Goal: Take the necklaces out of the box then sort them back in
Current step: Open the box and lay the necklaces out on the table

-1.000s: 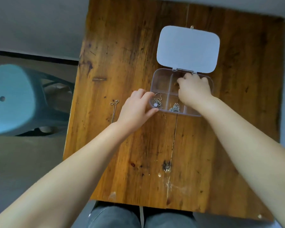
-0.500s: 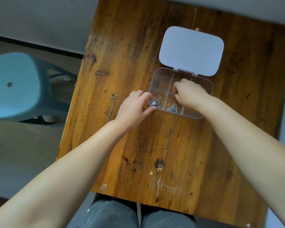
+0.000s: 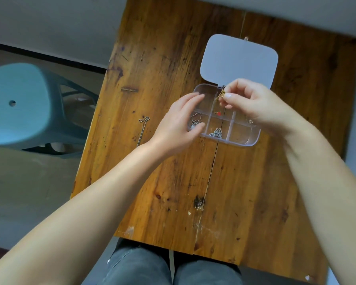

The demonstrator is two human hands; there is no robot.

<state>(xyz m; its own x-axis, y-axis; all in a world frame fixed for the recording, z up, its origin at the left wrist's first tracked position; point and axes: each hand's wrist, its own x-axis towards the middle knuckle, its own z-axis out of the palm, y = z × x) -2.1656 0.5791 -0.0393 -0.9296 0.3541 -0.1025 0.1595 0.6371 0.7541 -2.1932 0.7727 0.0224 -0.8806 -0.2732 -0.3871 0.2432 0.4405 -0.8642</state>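
My right hand (image 3: 253, 103) pinches a thin gold necklace (image 3: 222, 95) just above the clear plastic compartment box (image 3: 253, 138); I should lift straight up until its red pendant (image 3: 218, 113) clears. My left hand (image 3: 180, 122), fingers apart, steadies the box's left edge.

Teal plastic stool (image 3: 19, 103) stands beside the wooden table (image 3: 152, 58).
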